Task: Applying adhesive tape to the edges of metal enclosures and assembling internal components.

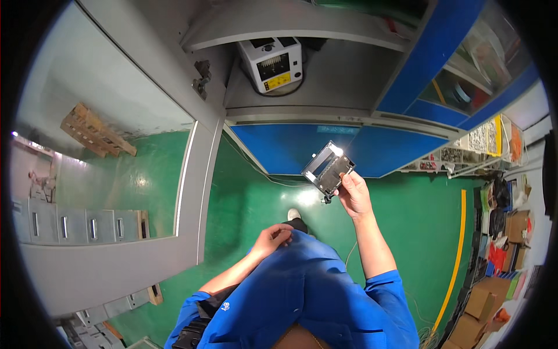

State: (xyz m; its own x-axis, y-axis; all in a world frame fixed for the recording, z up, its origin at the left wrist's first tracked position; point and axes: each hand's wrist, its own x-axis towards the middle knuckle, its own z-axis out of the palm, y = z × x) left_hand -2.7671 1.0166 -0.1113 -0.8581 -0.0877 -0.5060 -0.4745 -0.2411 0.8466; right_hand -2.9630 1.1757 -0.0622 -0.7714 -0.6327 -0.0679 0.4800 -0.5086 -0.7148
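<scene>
My right hand (355, 195) is raised in front of the cabinet, its thumb and fingers closed on the lower right edge of a small dark metal device with a rectangular frame (329, 170). The device is tilted, and bright light glints off its upper corner. I cannot make out its exact kind. My left hand (272, 239) rests by the front of my blue jacket, its fingers loosely curled together; nothing shows in them. On the shelf beyond stands a white boxy machine (271, 65) with a dark front panel, a yellow label and a black cable.
A grey-framed glass door (189, 174) stands open on my left. Blue lower cabinet doors (290, 148) are closed ahead. Cardboard boxes (482, 302) and bins line the right side, beyond a yellow floor line (454, 262). Thin cables lie on the green floor (407, 227).
</scene>
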